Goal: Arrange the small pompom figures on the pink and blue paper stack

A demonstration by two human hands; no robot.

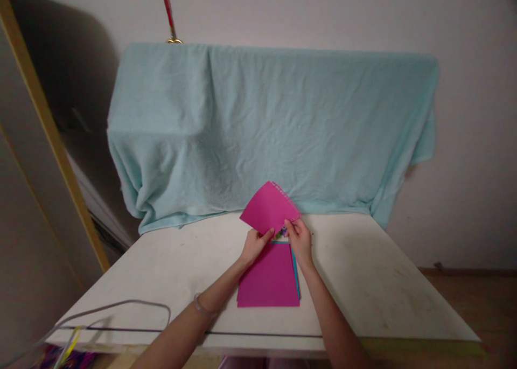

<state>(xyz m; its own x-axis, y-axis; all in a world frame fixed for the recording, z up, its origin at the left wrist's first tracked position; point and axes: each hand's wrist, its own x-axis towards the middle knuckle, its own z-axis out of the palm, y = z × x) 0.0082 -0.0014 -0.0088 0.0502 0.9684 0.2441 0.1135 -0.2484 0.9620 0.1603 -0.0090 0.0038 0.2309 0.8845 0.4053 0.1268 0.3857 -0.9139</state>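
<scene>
Between my two hands a magenta sheet of paper (266,204) is lifted and tilted, with a row of notches along its upper right edge. My left hand (256,244) pinches its lower edge between thumb and fingers. At the sheet's right corner my right hand (299,238) is closed on it. Just below lies a stack of magenta paper (269,277), with blue sheets (296,274) showing along its right side and top. A small green and purple item (281,232) shows between my hands, partly hidden; its kind is unclear.
A white table (355,266) carries the paper. Behind it hangs a light blue cloth (291,121) over something hidden. A grey cable (133,301) curves over the table's front left. At left stands a panel with a yellow edge (56,132).
</scene>
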